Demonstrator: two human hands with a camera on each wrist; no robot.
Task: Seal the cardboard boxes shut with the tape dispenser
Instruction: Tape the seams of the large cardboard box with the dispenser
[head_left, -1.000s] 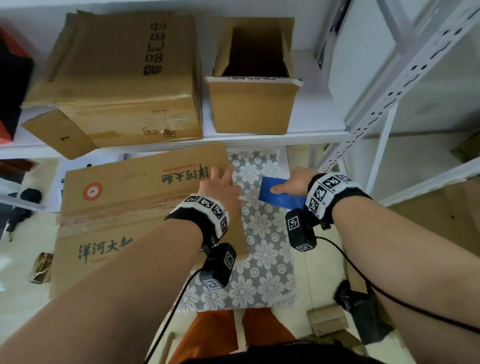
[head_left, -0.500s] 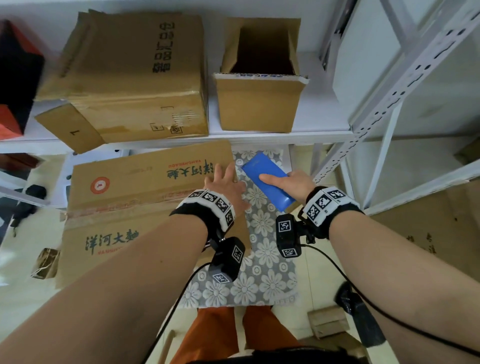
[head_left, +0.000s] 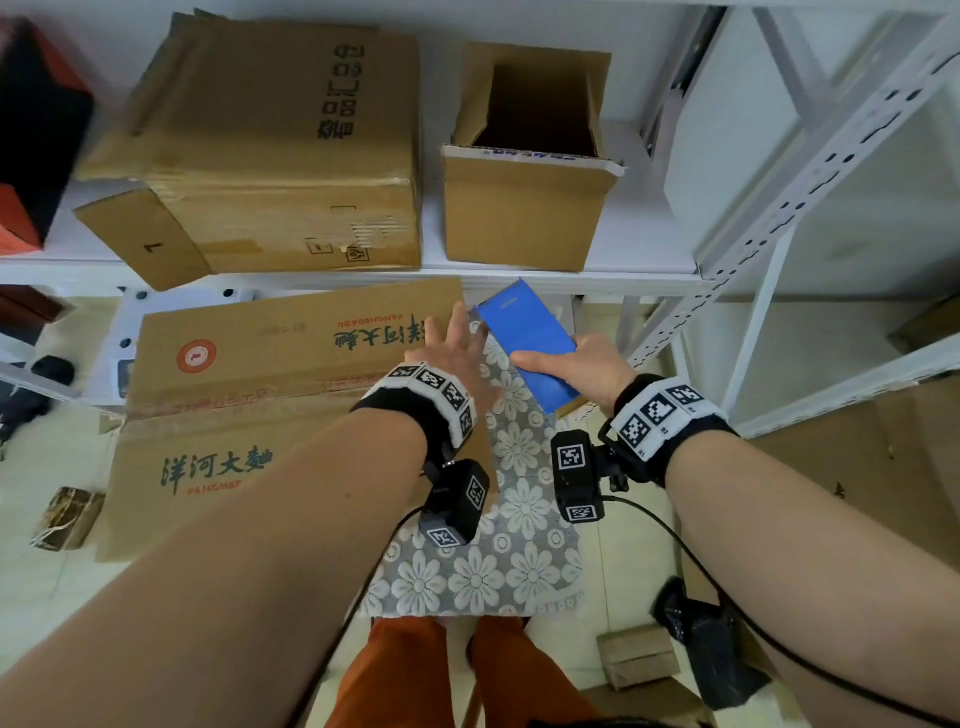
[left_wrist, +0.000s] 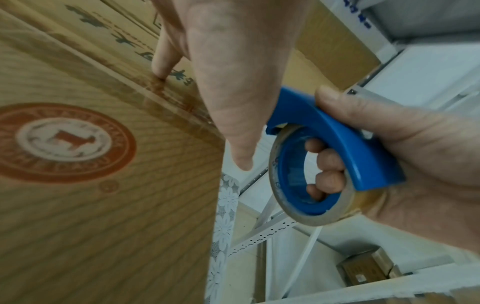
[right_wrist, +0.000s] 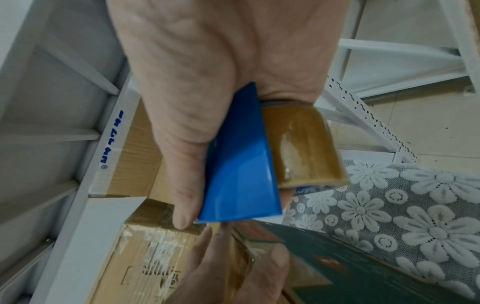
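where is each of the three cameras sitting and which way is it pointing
Head: worn on the head, looking forward and down over both forearms at the printed cardboard box, with the shelf beyond.
Left wrist: looks along the left hand, one fingertip on the box; the right hand grips the tape dispenser.
Right wrist: looks along the right hand at the dispenser over the floral cloth.
Shared: all three views show the blue dispenser.

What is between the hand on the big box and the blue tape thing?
In the head view, only a strip of flowered lace cloth shows between the left hand on the printed cardboard box and the blue tape dispenser held by the right hand.
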